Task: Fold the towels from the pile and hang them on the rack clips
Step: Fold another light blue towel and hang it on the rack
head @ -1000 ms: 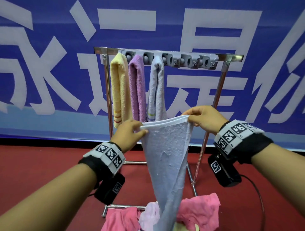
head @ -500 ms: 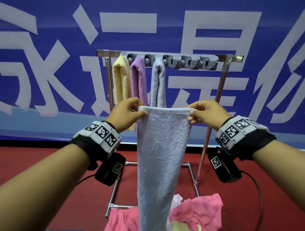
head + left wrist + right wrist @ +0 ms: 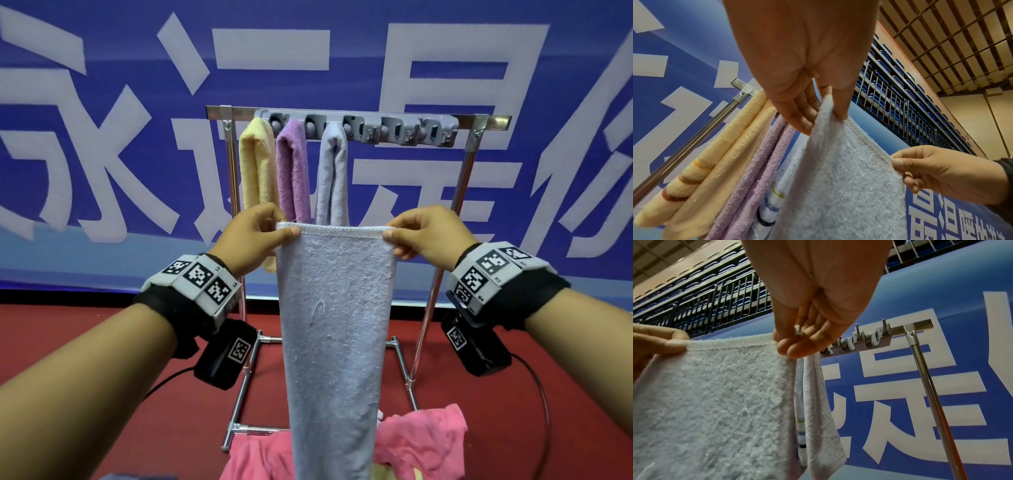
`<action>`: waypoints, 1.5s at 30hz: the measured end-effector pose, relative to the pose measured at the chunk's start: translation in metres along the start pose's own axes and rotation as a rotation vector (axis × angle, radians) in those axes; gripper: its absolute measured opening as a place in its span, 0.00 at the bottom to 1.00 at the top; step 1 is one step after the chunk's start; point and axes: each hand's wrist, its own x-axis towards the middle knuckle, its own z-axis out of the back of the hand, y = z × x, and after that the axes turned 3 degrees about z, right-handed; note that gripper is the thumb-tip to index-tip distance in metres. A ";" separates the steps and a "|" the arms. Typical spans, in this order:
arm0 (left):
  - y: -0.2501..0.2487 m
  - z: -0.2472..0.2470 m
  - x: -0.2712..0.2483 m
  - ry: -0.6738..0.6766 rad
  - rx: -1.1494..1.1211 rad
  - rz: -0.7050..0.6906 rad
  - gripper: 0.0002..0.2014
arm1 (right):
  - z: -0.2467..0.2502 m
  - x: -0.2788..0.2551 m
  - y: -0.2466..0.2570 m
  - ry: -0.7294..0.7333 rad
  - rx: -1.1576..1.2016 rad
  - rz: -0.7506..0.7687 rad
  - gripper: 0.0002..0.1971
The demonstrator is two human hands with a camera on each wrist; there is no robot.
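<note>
With my left hand (image 3: 255,236) and right hand (image 3: 423,236) each pinching a top corner of the blue towel (image 3: 335,325), hanging at 6 o'clock below the rack clips (image 3: 394,132), I should bring the corners together evenly.

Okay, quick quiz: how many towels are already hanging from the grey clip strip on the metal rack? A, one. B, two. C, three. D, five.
C: a pale yellow towel, a purple towel and a light grey towel hang side by side from the grey clip strip, while the left hand and right hand pinch the top corners of a light blue terry towel, not yet hung.
</note>
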 end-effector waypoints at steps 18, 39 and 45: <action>0.021 -0.007 0.004 0.047 -0.247 0.167 0.06 | -0.008 0.002 -0.008 0.014 0.048 -0.032 0.07; 0.036 -0.072 -0.009 -0.040 -0.258 0.284 0.06 | -0.080 -0.001 -0.003 0.041 0.280 -0.453 0.06; 0.034 -0.084 -0.012 0.000 -0.240 0.258 0.07 | -0.079 -0.008 -0.003 0.098 0.216 -0.393 0.01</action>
